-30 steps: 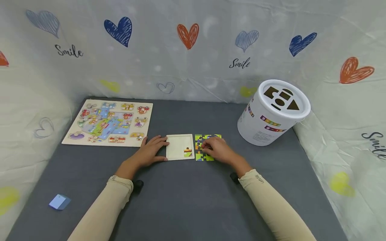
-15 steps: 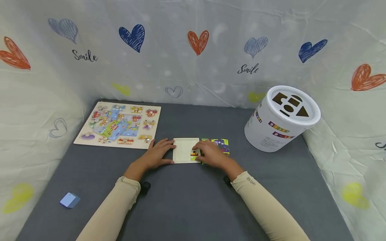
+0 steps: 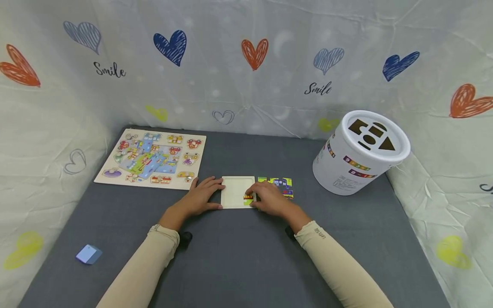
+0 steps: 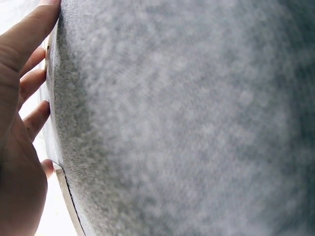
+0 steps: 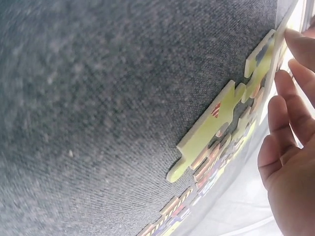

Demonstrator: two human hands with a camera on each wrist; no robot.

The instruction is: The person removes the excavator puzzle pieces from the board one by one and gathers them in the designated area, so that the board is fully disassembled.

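Note:
A small pale puzzle tray point(image 3: 236, 177) lies flat on the grey table. My left hand point(image 3: 198, 199) rests along its left edge, fingers spread and fairly straight. At its lower right corner sits a puzzle piece point(image 3: 247, 202) with green and orange print. My right hand point(image 3: 272, 199) reaches over the right rim, thumb and fingertips at this piece, seeming to pinch it. Loose puzzle pieces point(image 3: 284, 185) lie just right of the tray, partly under that hand. The right wrist view shows curled fingers point(image 5: 278, 113) beside the tray edge and green pieces point(image 5: 206, 130) on the cloth.
A wooden picture board point(image 3: 101, 179) with vehicle shapes and printed cards lies at the back left. The white tub point(image 3: 339, 171) with shape holes in its lid stands at the back right. A blue block point(image 3: 89, 255) sits at the front left. A heart-print curtain point(image 3: 215, 81) encloses the table.
My right hand has moved left from the loose pieces to the tray's lower right corner. The left hand has kept its place at the tray. The head view has shifted slightly.

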